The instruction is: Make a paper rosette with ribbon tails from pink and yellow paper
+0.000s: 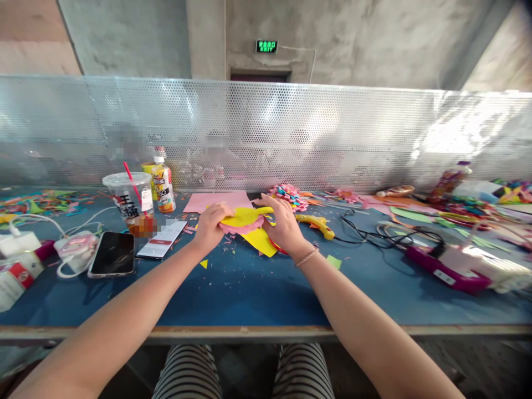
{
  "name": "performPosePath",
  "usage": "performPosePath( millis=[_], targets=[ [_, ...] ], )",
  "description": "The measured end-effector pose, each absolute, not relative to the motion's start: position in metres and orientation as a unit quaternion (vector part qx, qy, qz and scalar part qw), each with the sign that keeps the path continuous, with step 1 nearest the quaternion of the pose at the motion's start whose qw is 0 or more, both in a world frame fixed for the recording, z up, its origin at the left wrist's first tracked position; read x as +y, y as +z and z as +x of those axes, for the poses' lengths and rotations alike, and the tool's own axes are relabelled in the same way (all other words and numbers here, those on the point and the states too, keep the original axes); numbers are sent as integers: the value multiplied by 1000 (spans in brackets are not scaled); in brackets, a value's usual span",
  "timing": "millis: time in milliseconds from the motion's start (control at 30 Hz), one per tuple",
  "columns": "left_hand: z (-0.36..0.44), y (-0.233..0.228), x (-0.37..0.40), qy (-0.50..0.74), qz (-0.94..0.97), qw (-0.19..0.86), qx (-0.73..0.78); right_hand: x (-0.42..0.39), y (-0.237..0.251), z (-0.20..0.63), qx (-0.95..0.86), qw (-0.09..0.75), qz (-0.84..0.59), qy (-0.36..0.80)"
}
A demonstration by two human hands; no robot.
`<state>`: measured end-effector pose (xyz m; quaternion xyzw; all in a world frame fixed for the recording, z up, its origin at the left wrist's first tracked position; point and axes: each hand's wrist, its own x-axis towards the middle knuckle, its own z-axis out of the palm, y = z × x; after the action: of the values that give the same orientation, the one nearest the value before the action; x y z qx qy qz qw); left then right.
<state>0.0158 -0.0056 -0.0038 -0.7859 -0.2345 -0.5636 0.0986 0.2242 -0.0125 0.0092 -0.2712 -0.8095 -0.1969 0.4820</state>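
Yellow paper (245,216), laid over a pink scalloped piece (245,226), sits toward the back middle of the blue table (249,288), held between both hands. Left hand (210,224) curls its fingers shut on the piece's left edge, while right hand (285,224) grips the right edge, fingers partly bent. A yellow glue gun (316,223) lies just beside the right hand, and two phones (133,246) lie near the left one.

A yellow-and-pink paper piece (243,220) lies on the blue table (233,288), near a yellow glue gun (316,224) and striped trousers (187,374).
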Motion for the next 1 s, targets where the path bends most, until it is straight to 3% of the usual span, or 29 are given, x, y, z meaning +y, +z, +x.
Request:
performPosePath(
  millis=[200,433,567,800,1000],
  targets=[
    [19,-10,5,-574,-733,-65,-359,-13,10,223,-814,478,-298,-141],
    [19,-16,16,-621,-650,-213,-383,-6,7,218,-795,491,-355,29],
    [16,-20,26,-655,-590,-287,-374,-1,4,218,-783,443,-420,122],
    [3,-26,41,-653,-566,-292,-411,9,-3,221,-696,403,-440,398],
    [-6,-30,48,-659,-560,-271,-422,6,-4,221,-636,394,-421,513]
  ],
)
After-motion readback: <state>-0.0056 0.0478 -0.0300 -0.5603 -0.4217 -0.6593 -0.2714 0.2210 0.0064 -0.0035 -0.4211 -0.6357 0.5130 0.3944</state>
